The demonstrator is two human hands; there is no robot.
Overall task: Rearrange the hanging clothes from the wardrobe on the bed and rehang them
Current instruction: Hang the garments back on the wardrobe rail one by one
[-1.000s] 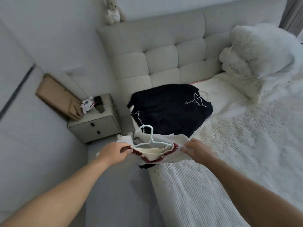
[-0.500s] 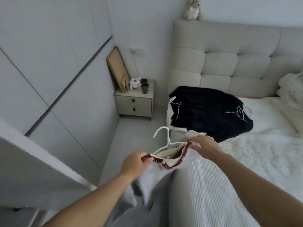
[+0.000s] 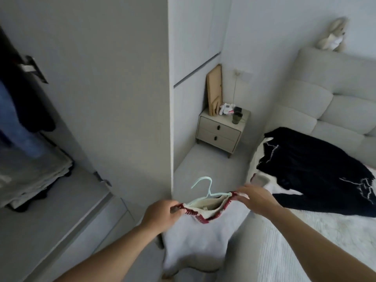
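Garment: white top (image 3: 200, 237) with red-trimmed neckline, on pale hanger (image 3: 205, 192), hanging between my hands.
Left hand (image 3: 162, 213): pinching one shoulder.
Right hand (image 3: 256, 197): pinching the other.
Axis: shoulders run left-right; hook points up, away from me.
Wardrobe (image 3: 26, 119): open to my left, left hand nearer; dark clothes hanging, folded items below.
Bed (image 3: 305, 241): black garment (image 3: 309, 165) lying on it.

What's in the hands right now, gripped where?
A white top on a hanger. The left hand and right hand each pinch one end of its red-trimmed neckline.
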